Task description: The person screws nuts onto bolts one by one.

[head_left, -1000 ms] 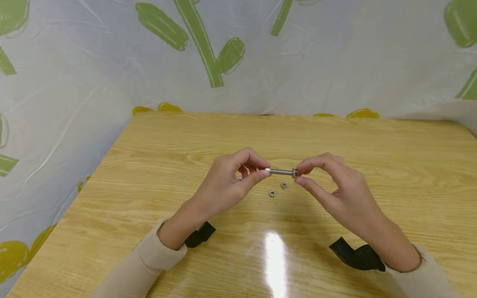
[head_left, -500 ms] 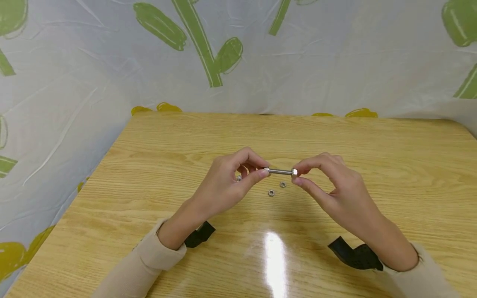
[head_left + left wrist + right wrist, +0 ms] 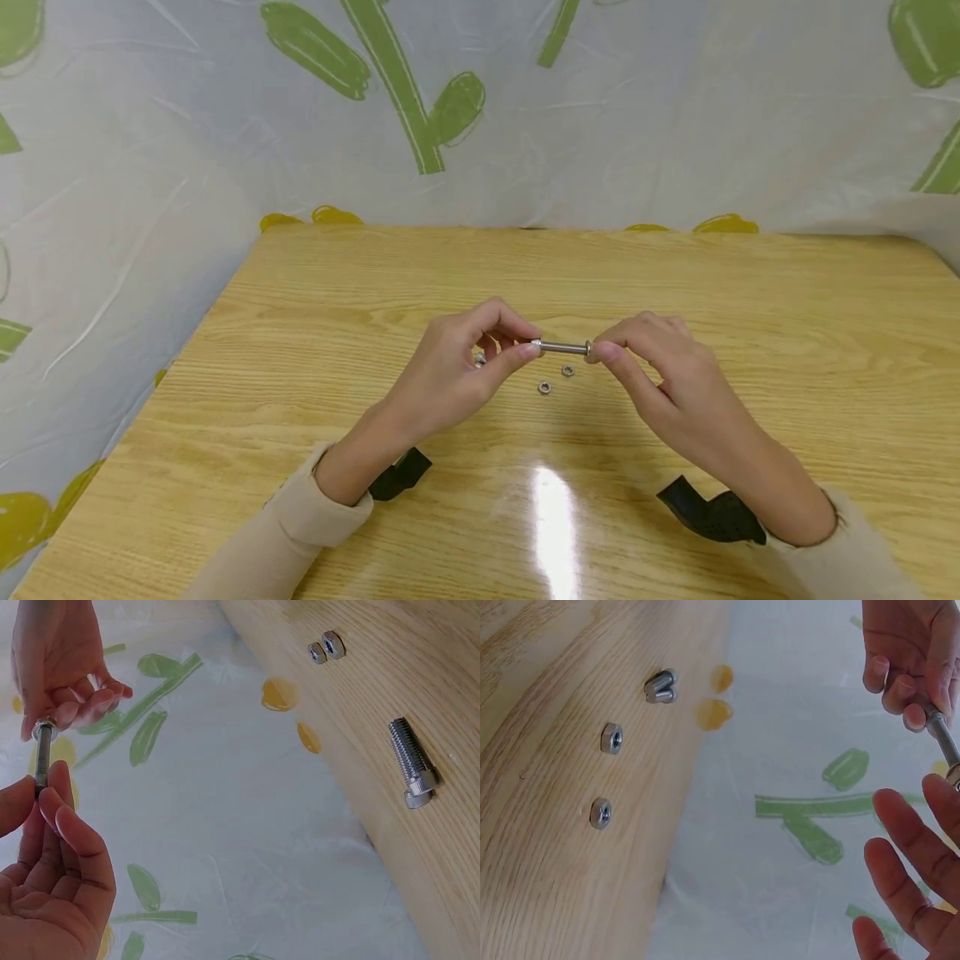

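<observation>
A silver bolt (image 3: 564, 347) spans the gap between the two hands, held level above the table. My left hand (image 3: 465, 362) pinches its head end between thumb and index finger. On the threaded end sits a hex nut (image 3: 43, 726), which the thumb and index finger of my right hand (image 3: 678, 379) grip. The right thumb partly covers the nut in the head view. In the right wrist view, the right hand's other fingers (image 3: 892, 862) stand spread apart from the bolt.
Two loose nuts, a nearer one (image 3: 544, 387) and a farther one (image 3: 568, 371), lie on the wooden table (image 3: 375, 275) below the bolt. Two more bolts (image 3: 412, 765) lie side by side, mostly hidden behind the left hand in the head view. A patterned sheet (image 3: 600, 125) hangs behind the table.
The right thumb has slid up across the nut against the index finger, and the nut has turned. The left hand keeps its hold on the bolt nearly still.
</observation>
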{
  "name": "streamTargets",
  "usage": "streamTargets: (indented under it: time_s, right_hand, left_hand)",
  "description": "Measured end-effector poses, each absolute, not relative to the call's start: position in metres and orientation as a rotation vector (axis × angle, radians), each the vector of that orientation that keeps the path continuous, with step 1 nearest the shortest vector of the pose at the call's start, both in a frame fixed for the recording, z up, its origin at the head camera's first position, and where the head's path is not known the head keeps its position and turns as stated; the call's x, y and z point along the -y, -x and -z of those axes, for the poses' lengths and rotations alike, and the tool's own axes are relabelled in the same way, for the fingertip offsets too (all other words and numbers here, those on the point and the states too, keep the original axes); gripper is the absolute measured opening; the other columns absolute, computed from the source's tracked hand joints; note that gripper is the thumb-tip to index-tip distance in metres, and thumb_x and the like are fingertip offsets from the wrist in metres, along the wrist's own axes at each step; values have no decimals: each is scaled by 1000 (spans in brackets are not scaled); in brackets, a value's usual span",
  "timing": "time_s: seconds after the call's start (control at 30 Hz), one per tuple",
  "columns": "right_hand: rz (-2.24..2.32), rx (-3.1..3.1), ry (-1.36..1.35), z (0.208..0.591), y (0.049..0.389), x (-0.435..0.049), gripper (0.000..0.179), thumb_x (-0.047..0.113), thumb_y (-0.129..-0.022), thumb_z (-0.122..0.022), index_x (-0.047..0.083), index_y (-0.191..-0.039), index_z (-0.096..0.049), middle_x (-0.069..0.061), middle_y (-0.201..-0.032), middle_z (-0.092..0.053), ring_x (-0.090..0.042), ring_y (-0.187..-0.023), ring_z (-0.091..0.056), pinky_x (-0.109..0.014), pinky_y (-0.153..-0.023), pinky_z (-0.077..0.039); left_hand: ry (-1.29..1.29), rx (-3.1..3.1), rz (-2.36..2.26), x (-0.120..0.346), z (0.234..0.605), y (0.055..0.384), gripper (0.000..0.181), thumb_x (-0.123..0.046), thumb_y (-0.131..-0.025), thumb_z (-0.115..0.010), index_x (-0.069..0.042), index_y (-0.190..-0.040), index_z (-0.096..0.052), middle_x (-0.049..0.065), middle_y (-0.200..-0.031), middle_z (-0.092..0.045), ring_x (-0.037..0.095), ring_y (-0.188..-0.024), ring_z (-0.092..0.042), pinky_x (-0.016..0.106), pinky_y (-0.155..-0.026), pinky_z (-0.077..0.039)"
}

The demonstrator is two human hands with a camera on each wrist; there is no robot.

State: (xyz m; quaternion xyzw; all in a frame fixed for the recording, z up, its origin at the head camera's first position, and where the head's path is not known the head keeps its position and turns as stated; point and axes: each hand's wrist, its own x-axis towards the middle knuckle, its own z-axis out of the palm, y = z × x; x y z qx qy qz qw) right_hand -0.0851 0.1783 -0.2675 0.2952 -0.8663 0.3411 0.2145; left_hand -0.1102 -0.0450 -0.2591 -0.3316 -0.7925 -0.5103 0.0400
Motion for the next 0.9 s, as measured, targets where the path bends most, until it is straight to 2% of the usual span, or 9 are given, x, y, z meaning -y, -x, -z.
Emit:
streamTargets:
  time_s: [0.1,0.2,0.3,0.37,0.5,0.57,0.73,0.9]
  right_hand:
    - [-965,2454,-751,266,83,-178,13,16,-95,-53,14,-92,-65,6,-87,-64,-8,-87,-50,-27,-78,-36]
    - [-978,2500,-700,264,81,-179,11,13,-91,-60,13,-101,-63,6,-92,-63,-10,-90,-48,-29,-76,-37]
    - [-960,2475,-735,264,82,-180,30,10,-82,-70,10,-110,-59,4,-95,-63,-11,-91,-49,-30,-77,-37]
    - [-942,2425,-789,266,83,-179,34,15,-82,-71,8,-113,-57,2,-97,-63,-12,-92,-51,-28,-78,-38]
    - [-953,2329,-867,269,85,-176,37,36,-89,-58,6,-111,-58,-1,-97,-64,-14,-92,-52,-24,-81,-38]
    - [-966,2305,-876,270,86,-175,41,41,-90,-53,5,-108,-59,-2,-96,-64,-14,-91,-52,-21,-82,-39]
    - [-967,2317,-851,271,85,-175,29,30,-89,-60,5,-104,-60,-1,-95,-64,-13,-91,-51,-18,-80,-39]
    - [-971,2328,-835,271,84,-175,31,34,-90,-57,7,-105,-62,1,-95,-65,-13,-91,-51,-18,-79,-39]
  left_hand:
    - [1004,2435,1558,46,259,110,8,-9,-88,-64,-6,-95,-62,1,-86,-67,4,-72,-56,20,-64,-50]
    - [989,2442,1556,47,259,110,8,-9,-88,-64,-6,-96,-63,1,-86,-67,4,-72,-55,20,-64,-50]
    - [981,2447,1556,47,258,110,8,-10,-88,-64,-7,-95,-63,0,-85,-67,4,-72,-55,21,-64,-50]
    - [979,2446,1558,47,259,110,8,-10,-88,-64,-7,-95,-63,0,-85,-67,4,-72,-55,21,-64,-50]
    - [985,2437,1555,47,260,111,8,-10,-88,-64,-7,-95,-62,1,-85,-67,4,-72,-56,21,-64,-49]
    - [991,2434,1554,47,259,110,8,-10,-88,-64,-7,-95,-63,1,-86,-67,4,-72,-56,21,-64,-49]
    - [999,2433,1564,47,258,110,8,-11,-88,-64,-7,-95,-62,1,-86,-67,4,-73,-56,21,-63,-49]
    - [992,2440,1558,47,258,110,8,-11,-88,-64,-7,-95,-62,0,-86,-67,4,-72,-56,20,-63,-49]
